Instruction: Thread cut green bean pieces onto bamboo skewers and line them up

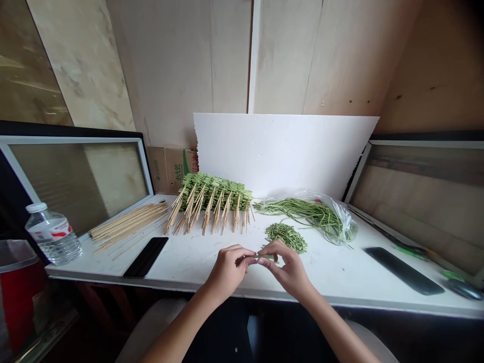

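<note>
Both hands meet above the front of the white table. My left hand [229, 263] is closed in a pinch, its fingertips at the left end of a short piece of green bean [266, 256]. From the other side my right hand [286, 263] pinches the same piece between thumb and fingers. Whether a skewer is also in the fingers cannot be made out. Just behind my right hand lies a heap of cut bean pieces [286, 236]. Farther left, skewered green beans [215, 189] are stacked in rows, their bare stick ends pointing towards me.
Loose bamboo skewers [130, 222] lie at left, near a black phone [146, 257] and a water bottle [53, 234]. Long whole beans [306, 212] spill from a clear plastic bag [346, 224]. A dark flat object [404, 270] and a mouse [465, 288] lie right. A white board [283, 154] stands behind.
</note>
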Available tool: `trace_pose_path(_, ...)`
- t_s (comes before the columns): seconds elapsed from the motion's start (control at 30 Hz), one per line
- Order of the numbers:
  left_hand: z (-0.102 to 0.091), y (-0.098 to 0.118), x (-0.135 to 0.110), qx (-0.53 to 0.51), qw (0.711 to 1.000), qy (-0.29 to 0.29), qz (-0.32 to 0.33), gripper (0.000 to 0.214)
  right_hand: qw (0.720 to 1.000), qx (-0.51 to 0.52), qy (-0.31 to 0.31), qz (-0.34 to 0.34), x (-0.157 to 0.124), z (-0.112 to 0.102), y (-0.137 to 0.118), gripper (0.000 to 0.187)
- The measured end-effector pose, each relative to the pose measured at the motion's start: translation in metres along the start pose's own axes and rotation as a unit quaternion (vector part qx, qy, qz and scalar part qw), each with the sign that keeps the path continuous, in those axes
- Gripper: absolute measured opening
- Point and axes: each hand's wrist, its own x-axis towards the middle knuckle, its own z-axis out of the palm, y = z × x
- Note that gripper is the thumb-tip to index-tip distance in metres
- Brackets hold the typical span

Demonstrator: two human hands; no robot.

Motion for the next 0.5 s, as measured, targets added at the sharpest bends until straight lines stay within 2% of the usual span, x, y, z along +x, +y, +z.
trace_pose_path(0.17, -0.001, 0.007, -0.005, 0.029, 0.996, 0.004, 0.085, 0.018, 1.000, -0.001, -0.003, -0.025, 0.001, 0.001, -0.015, 0.007)
trace_pose_path(0.33, -0.001, 0.005, -0.008, 0.033, 0.994, -0.022, 0.104, 0.025, 0.999, 0.020, -0.018, -0.036, 0.001, 0.002, -0.017, 0.016)
trace_pose_path(0.5, -0.001, 0.003, -0.007, 0.023, 0.992, -0.052, 0.111, 0.036, 0.994, 0.098, -0.049, 0.008, 0.000, 0.003, -0.011, 0.021)
